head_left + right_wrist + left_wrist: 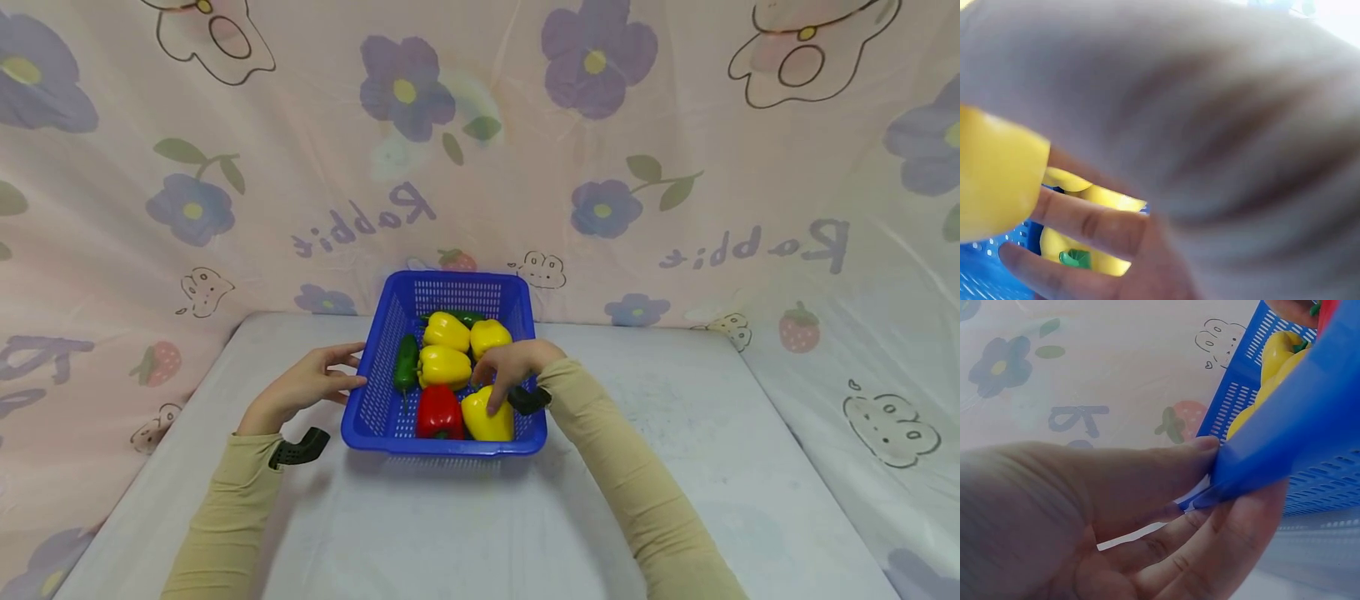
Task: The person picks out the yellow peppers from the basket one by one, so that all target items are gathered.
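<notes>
A blue plastic basket [450,447] holds yellow bell peppers, a red bell pepper [439,412] and green chili peppers, one green chili [406,363] lying along the left wall. My left hand [303,387] grips the basket's left rim; in the left wrist view its thumb [1160,472] lies on the rim with the fingers beneath. Inside the basket's front right corner, my right hand [517,367] holds a yellow bell pepper [487,417] with thumb and fingers. That pepper [997,175] looms at the left of the right wrist view, partly hiding the fingertips.
Further yellow peppers [444,367] sit in the middle and back of the basket, by another green chili [467,318] at the far wall. The basket stands on a white table [660,467]. A patterned curtain [495,167] hangs behind the table and at its sides.
</notes>
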A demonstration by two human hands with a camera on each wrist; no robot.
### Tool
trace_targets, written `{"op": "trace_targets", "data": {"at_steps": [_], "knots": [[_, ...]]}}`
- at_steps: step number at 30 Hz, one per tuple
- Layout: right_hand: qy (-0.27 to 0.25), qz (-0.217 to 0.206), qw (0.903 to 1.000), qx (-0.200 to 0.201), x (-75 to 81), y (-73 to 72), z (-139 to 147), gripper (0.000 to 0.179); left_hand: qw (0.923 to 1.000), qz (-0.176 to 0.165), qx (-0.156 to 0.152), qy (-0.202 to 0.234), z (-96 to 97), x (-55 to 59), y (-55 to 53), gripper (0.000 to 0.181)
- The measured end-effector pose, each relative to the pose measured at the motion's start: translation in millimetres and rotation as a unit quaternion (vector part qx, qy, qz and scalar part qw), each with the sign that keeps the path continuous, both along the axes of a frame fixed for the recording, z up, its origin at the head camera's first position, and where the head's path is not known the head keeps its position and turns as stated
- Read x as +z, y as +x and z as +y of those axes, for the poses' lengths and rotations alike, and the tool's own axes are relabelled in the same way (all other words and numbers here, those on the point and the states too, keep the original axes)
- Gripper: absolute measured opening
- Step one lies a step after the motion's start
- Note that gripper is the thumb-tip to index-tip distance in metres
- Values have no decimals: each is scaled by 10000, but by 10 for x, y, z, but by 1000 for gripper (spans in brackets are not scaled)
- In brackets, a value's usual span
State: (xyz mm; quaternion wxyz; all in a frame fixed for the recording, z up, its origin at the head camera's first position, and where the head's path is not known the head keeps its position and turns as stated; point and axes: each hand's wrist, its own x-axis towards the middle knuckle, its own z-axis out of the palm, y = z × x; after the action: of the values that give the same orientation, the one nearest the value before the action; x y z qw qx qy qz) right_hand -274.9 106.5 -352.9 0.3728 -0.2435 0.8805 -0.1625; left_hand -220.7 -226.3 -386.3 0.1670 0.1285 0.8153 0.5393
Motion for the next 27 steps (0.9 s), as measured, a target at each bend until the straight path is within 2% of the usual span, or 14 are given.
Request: {"op": "trace_targets", "data": {"at_steps": [8,15,22,27], "knots": [[-236,-122,9992,291,-10,27,20,59,10000,-69,1,59,-1,8,10,68],[-397,-188,9988,226,-35,69,41,58,9999,-76,-14,83,-7,-2,4,68],[-546,130,9972,492,-15,111,89,58,10000,-67,27,40,3,4,14,68],[-978,336,9935,473,-13,110,158,59,10000,-50,23,55,-2,3,16,68]]}}
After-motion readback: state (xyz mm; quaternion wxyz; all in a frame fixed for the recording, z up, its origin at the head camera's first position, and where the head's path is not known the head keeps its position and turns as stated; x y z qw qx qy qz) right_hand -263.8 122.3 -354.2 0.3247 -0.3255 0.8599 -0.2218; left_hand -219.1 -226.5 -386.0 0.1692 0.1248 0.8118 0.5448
